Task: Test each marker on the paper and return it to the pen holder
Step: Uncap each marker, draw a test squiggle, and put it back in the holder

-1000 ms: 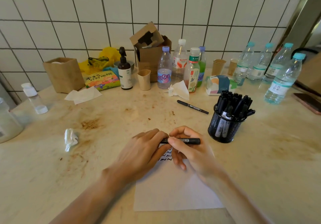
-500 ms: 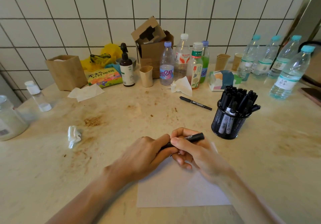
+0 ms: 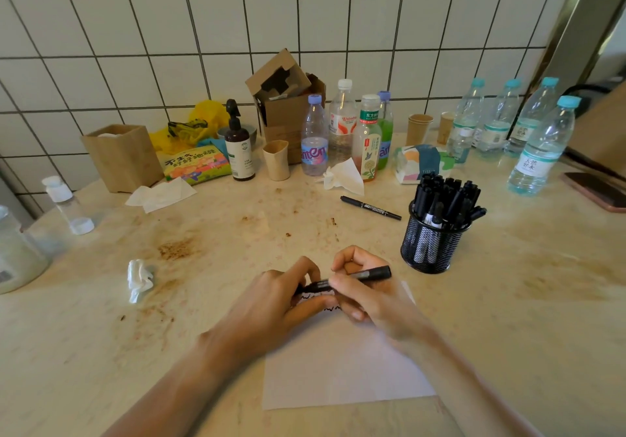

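Note:
A black marker (image 3: 367,274) lies almost level between my two hands, just above the white paper (image 3: 342,369). My right hand (image 3: 367,292) grips its barrel, thumb on top. My left hand (image 3: 279,296) pinches its left end, where the cap or tip is hidden by my fingers. Black squiggles (image 3: 321,302) show on the paper's top edge between the hands. A black mesh pen holder (image 3: 428,245) full of black markers stands to the right. Another black marker (image 3: 371,208) lies loose on the counter behind.
Along the tiled wall stand drink bottles (image 3: 342,128), water bottles (image 3: 538,148), a cardboard box (image 3: 291,111), paper cups, a pump bottle (image 3: 238,145) and a tissue pack (image 3: 421,163). A crumpled tissue (image 3: 139,279) lies left. A phone (image 3: 598,191) lies far right.
The marker's right end has tilted up slightly and both hands stayed on it. The squiggles show again between the hands. The camera view shifted a little.

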